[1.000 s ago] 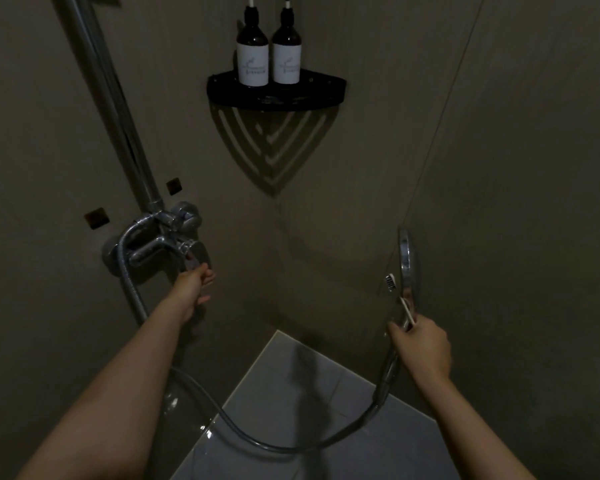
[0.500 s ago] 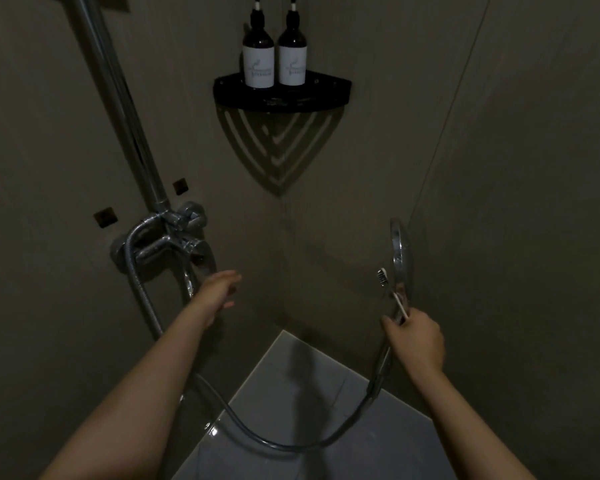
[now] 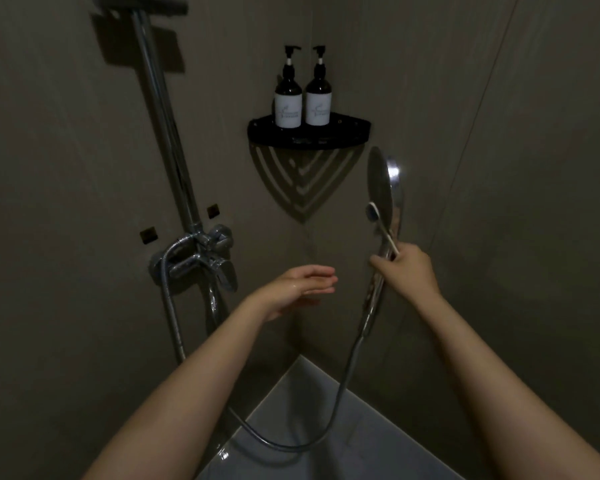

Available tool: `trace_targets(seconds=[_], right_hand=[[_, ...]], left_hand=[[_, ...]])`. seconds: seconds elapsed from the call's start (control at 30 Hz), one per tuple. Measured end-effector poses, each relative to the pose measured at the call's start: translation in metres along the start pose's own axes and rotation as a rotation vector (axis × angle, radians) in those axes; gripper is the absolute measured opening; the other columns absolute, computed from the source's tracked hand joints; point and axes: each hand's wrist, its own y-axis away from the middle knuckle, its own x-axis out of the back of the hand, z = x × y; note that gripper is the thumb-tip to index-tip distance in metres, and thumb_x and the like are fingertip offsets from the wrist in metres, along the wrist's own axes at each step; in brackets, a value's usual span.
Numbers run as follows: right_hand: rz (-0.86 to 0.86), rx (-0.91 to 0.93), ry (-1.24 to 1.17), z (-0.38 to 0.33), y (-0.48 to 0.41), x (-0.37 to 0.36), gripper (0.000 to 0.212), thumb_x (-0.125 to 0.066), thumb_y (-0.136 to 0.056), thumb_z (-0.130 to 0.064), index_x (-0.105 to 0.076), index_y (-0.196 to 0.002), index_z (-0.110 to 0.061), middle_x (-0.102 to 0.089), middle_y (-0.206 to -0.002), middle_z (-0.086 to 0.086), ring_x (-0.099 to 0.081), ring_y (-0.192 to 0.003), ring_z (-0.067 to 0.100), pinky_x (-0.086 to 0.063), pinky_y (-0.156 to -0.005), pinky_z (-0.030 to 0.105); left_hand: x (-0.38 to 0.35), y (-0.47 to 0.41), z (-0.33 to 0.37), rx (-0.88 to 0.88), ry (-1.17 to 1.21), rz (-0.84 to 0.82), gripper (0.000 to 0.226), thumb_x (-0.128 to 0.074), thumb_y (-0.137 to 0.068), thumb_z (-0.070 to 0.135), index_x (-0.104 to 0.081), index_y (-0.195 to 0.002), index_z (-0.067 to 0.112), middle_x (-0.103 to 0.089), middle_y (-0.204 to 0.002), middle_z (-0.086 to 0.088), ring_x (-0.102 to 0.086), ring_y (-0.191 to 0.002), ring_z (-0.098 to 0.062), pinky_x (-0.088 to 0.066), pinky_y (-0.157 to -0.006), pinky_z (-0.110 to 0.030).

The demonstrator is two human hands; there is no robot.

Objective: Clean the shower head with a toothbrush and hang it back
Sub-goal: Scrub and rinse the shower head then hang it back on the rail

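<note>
dim tiled shower corner | right hand (image 3: 409, 271) grips shower head (image 3: 381, 188) and toothbrush (image 3: 381, 226) | left hand (image 3: 302, 285) open, empty

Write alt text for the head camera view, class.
The right hand grips a shower head and toothbrush together, while the open left hand hovers empty beside them. Two pump bottles stand on a corner shelf.

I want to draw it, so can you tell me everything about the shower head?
The shower head is a round, flat disc of shiny silver metal on a long handle. It stands upright, seen nearly edge-on, its darker face turned left, a bright glint on its rim. The right hand holds the handle together with a white toothbrush, whose bristle end lies against the face. A silver hose hangs from the handle in a loop. It is in front of the wall, below the black corner shelf.
</note>
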Motion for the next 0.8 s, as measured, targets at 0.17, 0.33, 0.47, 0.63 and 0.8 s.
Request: trace_targets(seconds=[0.17,0.33,0.47,0.63,0.8], right_hand=[[-0.089,0.114,-0.060,-0.047,-0.030,0.020,0.039,-0.073,-0.078,-0.027,-0.045,-0.053,-0.018,-0.047,-0.051,-0.001,-0.043,-0.049,0.011,-0.032,-0.048,0.029],[-0.197,0.208,-0.210,-0.088,-0.057,0.027,0.047,-0.078,-0.074,-0.030,-0.039,-0.050,-0.019,-0.039,-0.044,-0.004,-0.037,-0.043,0.011,-0.030,-0.047,0.027],[-0.296,0.265,-0.352,-0.124,-0.075,0.027,0.036,-0.079,-0.074,-0.027,-0.048,-0.059,-0.014,-0.045,-0.047,-0.001,-0.045,-0.039,0.008,-0.037,-0.044,0.021],[-0.307,0.302,-0.528,-0.170,-0.102,0.022,0.015,-0.076,-0.077,-0.022,-0.067,-0.073,-0.010,-0.065,-0.062,0.001,-0.059,-0.056,0.011,-0.046,-0.053,0.022],[-0.265,0.325,-0.555,-0.220,-0.121,0.012,0.020,-0.069,-0.084,-0.023,-0.067,-0.086,-0.004,-0.062,-0.066,0.004,-0.057,-0.049,0.006,-0.039,-0.042,0.016]], left_hand=[[-0.030,-0.001,0.029,-0.007,-0.065,-0.094,0.036,-0.054,-0.093,0.016,-0.050,-0.129,0.012,-0.059,-0.120,-0.005,-0.055,-0.113,-0.016,-0.040,-0.105,-0.035],[-0.032,0.005,0.064,-0.132,-0.014,-0.011,0.012,-0.048,-0.096,0.012,-0.054,-0.106,0.013,-0.067,-0.101,-0.003,-0.069,-0.078,-0.004,-0.055,-0.076,-0.018],[-0.018,0.008,0.090,-0.266,-0.019,0.173,0.005,-0.051,-0.094,0.005,-0.052,-0.099,0.006,-0.063,-0.088,-0.007,-0.067,-0.060,-0.002,-0.055,-0.063,-0.015],[0.016,0.010,0.126,-0.427,-0.064,0.405,0.011,-0.053,-0.092,0.004,-0.057,-0.085,0.012,-0.061,-0.078,-0.006,-0.062,-0.057,-0.006,-0.053,-0.059,-0.018],[0.057,0.013,0.177,-0.512,-0.101,0.529,0.011,-0.055,-0.092,0.007,-0.060,-0.088,0.016,-0.061,-0.077,-0.004,-0.060,-0.067,-0.013,-0.053,-0.066,-0.024]])
